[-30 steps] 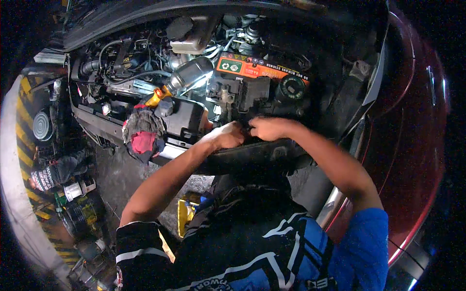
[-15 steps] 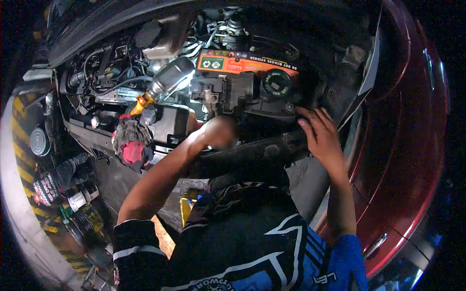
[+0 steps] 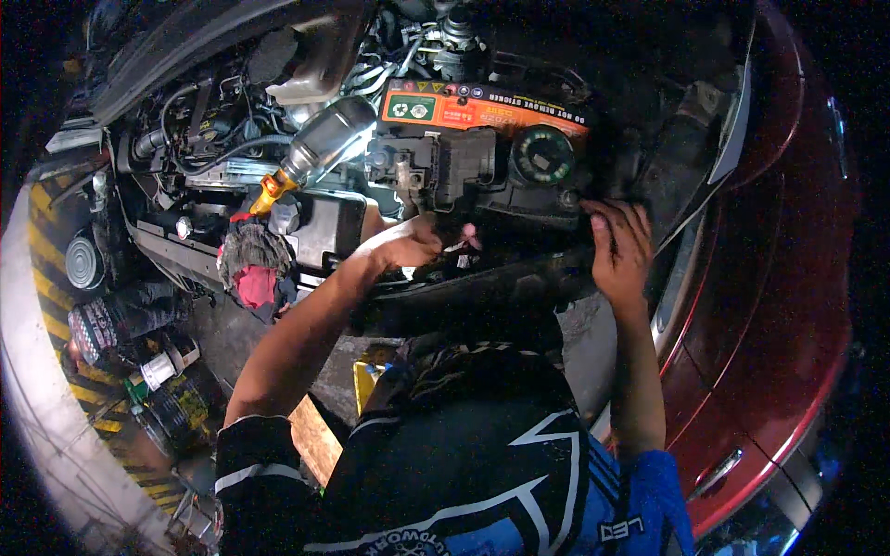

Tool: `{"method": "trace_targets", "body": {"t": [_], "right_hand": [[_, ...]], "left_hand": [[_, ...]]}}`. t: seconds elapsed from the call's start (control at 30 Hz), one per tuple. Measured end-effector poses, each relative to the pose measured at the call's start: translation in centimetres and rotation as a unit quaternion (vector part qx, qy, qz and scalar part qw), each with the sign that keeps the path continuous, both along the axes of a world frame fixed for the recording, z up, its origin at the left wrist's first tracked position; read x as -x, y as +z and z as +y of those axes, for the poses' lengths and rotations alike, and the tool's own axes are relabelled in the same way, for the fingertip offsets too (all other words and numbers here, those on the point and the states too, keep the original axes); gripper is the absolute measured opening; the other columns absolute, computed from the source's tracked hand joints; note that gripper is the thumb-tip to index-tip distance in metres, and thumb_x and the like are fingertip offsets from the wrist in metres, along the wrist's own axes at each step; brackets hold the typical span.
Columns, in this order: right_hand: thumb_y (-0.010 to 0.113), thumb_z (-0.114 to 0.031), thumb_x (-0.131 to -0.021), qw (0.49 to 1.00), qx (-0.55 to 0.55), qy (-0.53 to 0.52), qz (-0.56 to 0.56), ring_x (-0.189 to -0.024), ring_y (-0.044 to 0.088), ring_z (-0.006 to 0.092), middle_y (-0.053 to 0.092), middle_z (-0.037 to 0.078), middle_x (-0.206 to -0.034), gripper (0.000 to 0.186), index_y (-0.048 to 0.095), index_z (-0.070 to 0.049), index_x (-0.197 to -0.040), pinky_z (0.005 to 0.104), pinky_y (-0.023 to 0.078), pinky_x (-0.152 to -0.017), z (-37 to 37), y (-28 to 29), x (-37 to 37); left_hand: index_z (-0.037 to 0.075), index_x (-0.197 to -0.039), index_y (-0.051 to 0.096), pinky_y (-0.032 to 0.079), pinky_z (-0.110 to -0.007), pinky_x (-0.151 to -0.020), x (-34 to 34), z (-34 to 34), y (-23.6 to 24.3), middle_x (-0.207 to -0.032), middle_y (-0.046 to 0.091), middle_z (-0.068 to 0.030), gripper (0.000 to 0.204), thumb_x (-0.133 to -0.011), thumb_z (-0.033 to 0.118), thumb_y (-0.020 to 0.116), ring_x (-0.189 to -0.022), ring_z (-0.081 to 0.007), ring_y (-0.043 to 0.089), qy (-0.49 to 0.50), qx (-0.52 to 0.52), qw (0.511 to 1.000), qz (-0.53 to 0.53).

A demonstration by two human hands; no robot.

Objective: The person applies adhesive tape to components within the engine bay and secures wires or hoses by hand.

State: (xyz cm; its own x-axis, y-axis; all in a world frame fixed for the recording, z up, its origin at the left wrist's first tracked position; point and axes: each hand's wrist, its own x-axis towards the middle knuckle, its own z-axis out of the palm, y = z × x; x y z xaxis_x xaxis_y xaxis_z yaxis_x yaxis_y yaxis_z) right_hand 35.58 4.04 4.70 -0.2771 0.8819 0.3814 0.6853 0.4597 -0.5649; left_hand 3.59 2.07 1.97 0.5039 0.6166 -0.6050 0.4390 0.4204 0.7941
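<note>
My left hand [image 3: 411,244] reaches from the left into the dark gap at the front of an open engine bay. Shadow hides most of its fingers, with a lit pinkish tip and a small pale bit showing past them. Just behind it are a black box-shaped part [image 3: 464,162] and a black housing with a round, ringed top [image 3: 542,156]. My right hand [image 3: 619,243] is beside the right end of that housing, thumb apart and fingers extended, gripping nothing I can see. Behind the housing lies a car battery [image 3: 482,113] with an orange label.
A silvery lamp-like tool [image 3: 329,144] with a yellow end lies across the engine, bright light beside it. Grey and red rags [image 3: 257,264] hang over the front edge. At right stands a dark red car [image 3: 742,361]. White and green containers [image 3: 165,366] are on the floor at left.
My left hand has shifted slightly right and deeper into the gap, its lit tip now showing. The right hand stays by the housing, fingers more bent. The view has shifted slightly.
</note>
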Motion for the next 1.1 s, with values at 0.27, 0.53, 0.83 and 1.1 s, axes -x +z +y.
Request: {"method": "trace_targets", "body": {"t": [0.27,0.53,0.83,1.1], "right_hand": [[0.065,-0.014,-0.091,0.999,0.022,-0.036,-0.024,-0.099,0.064,0.0313,0.070,0.012,-0.104,0.015,0.071,-0.005,-0.101,0.0437,0.045,-0.097,-0.5,-0.6,0.2],[0.068,-0.010,-0.087,0.998,-0.017,-0.035,-0.046,-0.096,0.065,0.0319,0.071,0.015,-0.103,0.014,0.071,-0.001,-0.097,0.0441,0.048,-0.091,-0.4,-1.3,-0.1],[0.068,-0.006,-0.084,0.999,-0.022,-0.021,-0.043,-0.085,0.063,0.0332,0.070,0.015,-0.095,0.011,0.071,0.000,-0.092,0.0427,0.050,-0.079,0.0,-0.6,0.4],[0.068,-0.009,-0.084,0.997,-0.031,-0.036,-0.057,-0.083,0.063,0.0332,0.070,0.015,-0.092,0.011,0.071,0.000,-0.090,0.0435,0.049,-0.079,-0.3,-0.9,0.4]], "left_hand": [[-0.001,-0.113,0.064,0.050,-0.045,-0.083,2.5,-0.1,0.8,-0.105,0.065,-0.0255,0.044,-0.093,0.038,0.061,-0.096,-0.0402,0.063,-0.193,-0.224,0.947,0.123],[0.006,-0.129,0.055,0.042,-0.042,-0.101,4.4,-0.7,4.8,-0.128,0.056,-0.0162,0.064,-0.071,0.024,0.074,-0.117,-0.0356,0.052,-0.333,-0.179,0.897,0.228],[0.008,-0.112,0.060,0.049,-0.040,-0.076,7.9,-4.6,-7.4,-0.096,0.064,-0.0100,0.045,-0.081,0.041,0.055,-0.089,-0.0280,0.061,0.253,0.512,0.753,-0.328],[0.000,-0.120,0.057,0.049,-0.042,-0.084,4.9,-2.9,-0.8,-0.115,0.059,-0.0177,0.056,-0.077,0.035,0.068,-0.103,-0.0335,0.058,0.492,0.599,-0.518,-0.361]]}}
